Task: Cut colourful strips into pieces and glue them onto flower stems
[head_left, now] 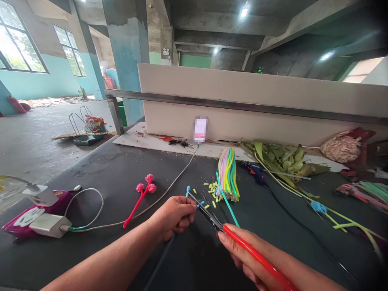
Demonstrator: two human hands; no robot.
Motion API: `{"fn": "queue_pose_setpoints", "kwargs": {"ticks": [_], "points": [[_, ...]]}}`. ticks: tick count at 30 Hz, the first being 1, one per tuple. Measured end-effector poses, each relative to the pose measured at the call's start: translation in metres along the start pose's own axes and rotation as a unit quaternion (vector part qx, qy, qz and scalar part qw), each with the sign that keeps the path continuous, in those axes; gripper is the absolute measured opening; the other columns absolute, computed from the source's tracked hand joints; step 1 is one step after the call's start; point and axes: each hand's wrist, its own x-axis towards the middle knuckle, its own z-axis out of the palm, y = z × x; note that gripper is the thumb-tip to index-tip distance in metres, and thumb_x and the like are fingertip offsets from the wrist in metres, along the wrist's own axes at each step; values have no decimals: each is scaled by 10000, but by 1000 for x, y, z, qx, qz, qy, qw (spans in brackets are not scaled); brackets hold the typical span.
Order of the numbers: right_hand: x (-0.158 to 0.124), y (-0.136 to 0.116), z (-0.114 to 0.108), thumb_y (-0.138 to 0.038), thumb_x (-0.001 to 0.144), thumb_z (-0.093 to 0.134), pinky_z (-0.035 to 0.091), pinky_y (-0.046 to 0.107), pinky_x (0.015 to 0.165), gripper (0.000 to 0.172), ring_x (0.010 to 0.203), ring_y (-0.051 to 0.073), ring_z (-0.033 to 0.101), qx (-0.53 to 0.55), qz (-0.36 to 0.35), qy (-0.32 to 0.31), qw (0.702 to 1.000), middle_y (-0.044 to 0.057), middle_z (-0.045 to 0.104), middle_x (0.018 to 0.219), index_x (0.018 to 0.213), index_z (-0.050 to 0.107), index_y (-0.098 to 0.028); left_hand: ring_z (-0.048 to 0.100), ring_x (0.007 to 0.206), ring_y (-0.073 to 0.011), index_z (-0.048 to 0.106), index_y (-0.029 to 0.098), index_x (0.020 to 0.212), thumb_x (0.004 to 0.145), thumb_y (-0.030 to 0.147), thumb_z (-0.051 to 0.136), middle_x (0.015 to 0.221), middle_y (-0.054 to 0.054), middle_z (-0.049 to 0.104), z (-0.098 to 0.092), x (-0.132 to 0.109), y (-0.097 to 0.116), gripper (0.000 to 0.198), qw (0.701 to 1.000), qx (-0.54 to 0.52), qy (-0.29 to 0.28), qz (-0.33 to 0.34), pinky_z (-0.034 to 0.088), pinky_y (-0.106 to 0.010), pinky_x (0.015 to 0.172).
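Here I see left hand [172, 216] pinching short blue pipe cleaner [188, 190] over dark table [121, 169]; right hand [242, 250] gripping red-handled scissors [212, 218], blades at blue piece, beside multicoloured bundle [228, 173].

— What's upper left?
— Big windows [18, 44] in turquoise walls [51, 83], bare concrete floor [36, 133] below.
— And overhead?
— Concrete beams, ceiling lamps [244, 12]; the right side's dim, perhaps another window.

Lay at ten o'clock: pink power strip [22, 218] with white adapter [50, 225]. Rested at one o'clock: green leaves [283, 159], blue glue gun [254, 169], patterned cloth [341, 147].
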Motion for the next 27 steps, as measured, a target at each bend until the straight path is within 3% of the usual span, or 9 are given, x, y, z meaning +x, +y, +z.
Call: {"fn": "queue_pose_setpoints", "kwargs": {"ticks": [6, 10, 14, 19, 24, 27], "points": [[1, 2, -1, -514, 881, 365, 327, 125, 255, 320, 268, 16, 312, 38, 23, -6, 999, -97, 394, 526, 762, 376, -217, 256, 313, -7, 474, 171, 724, 704, 314, 613, 517, 45, 499, 2, 0, 0, 200, 1000, 12, -5, -8, 80, -154, 306], [-1, 3, 0, -486, 887, 361, 277, 112, 251, 297, 264, 14, 308, 43, 11, 23, 999, -93, 416, 527, 767, 390, -216, 259, 312, -10, 493, 174, 781, 700, 314, 610, 520, 47, 504, 2, -2, -1, 200, 1000, 10, -16, -4, 79, -151, 305], [0, 6, 1, -521, 893, 314, 296, 117, 266, 339, 244, 20, 309, 37, 14, 0, 999, -98, 408, 471, 760, 388, -218, 237, 310, -7, 494, 175, 784, 692, 311, 617, 512, 53, 497, 1, -1, -3, 206, 1000, 8, -21, -2, 82, -152, 305], [1, 9, 1, -601, 828, 410, 208, 94, 251, 374, 246, 15, 321, 46, 6, 13, 999, -98, 423, 467, 803, 419, -228, 228, 311, -6, 494, 172, 775, 702, 311, 609, 511, 51, 496, 0, 0, -3, 195, 1000, 9, -22, 3, 80, -156, 308], [-4, 7, 2, -558, 864, 350, 294, 125, 271, 371, 242, 33, 309, 54, 19, 27, 998, -94, 386, 411, 729, 408, -217, 226, 317, -8, 493, 174, 793, 713, 288, 594, 511, 54, 494, 1, -1, 1, 172, 1000, 10, -24, 1, 74, -160, 316], [-10, 1, 1, -521, 858, 386, 320, 118, 309, 343, 293, 23, 330, 85, 6, 28, 996, -78, 420, 486, 720, 425, -210, 228, 317, -7, 495, 173, 793, 714, 290, 591, 515, 53, 498, 1, -1, 1, 170, 1000, 15, -18, -4, 75, -163, 319]]}}
